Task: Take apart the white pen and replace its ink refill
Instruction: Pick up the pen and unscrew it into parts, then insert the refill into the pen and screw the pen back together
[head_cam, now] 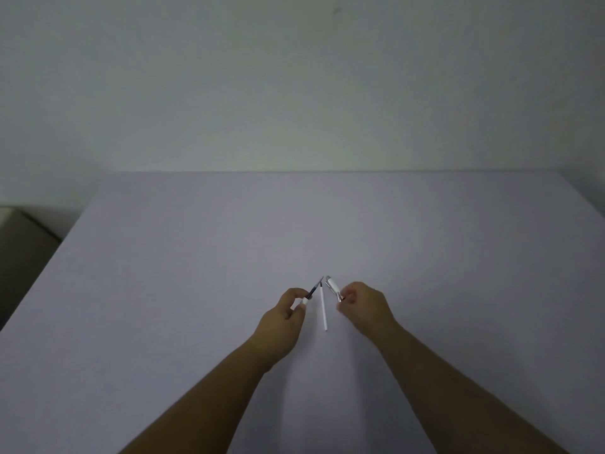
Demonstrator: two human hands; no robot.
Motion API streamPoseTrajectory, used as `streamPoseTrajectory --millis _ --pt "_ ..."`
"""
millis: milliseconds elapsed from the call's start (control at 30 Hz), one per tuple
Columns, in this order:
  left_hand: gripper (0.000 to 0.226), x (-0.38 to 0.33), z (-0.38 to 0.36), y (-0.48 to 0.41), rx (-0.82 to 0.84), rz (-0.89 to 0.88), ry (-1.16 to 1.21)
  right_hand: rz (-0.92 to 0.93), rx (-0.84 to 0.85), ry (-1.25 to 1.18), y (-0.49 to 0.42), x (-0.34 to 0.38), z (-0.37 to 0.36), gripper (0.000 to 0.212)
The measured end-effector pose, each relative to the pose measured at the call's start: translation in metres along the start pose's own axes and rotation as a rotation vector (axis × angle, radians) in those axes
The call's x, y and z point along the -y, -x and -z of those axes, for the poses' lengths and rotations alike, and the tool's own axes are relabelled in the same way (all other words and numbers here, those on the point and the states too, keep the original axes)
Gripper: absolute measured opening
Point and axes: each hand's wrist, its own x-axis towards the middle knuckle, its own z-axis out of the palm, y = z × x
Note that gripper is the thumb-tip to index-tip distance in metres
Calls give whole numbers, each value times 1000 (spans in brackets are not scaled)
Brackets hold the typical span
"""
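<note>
The white pen is in two pieces. My left hand (284, 317) grips the white barrel piece (304, 301), and a dark ink refill (315, 287) sticks out of it, pointing up and to the right. My right hand (361, 304) pinches the other white pen piece (334, 287) at its metal clip end. Between the two hands, a thin white refill (323, 310) lies on the table, running towards me. The tips of both held pieces nearly meet above its far end.
A pale lilac table (229, 257) fills the view, with a plain wall behind it. Its left edge slants past a brownish box-like object (23, 244) at the far left. Both forearms reach in from the bottom.
</note>
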Motion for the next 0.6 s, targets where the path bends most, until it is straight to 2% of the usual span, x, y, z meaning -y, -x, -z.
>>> streamPoseTrajectory --millis 100,200,400,600 --pt "20 6 -2 -4 4 13 -8 97 -13 190 2 -12 -20 15" --pt "20 12 -3 -6 11 30 -7 164 -62 260 -1 -15 -26 18" --pt "19 16 -7 -7 27 43 -23 163 -93 284 -4 -16 -27 21" --pt "19 14 -7 -6 26 34 -28 109 -98 191 -1 -12 -21 23"
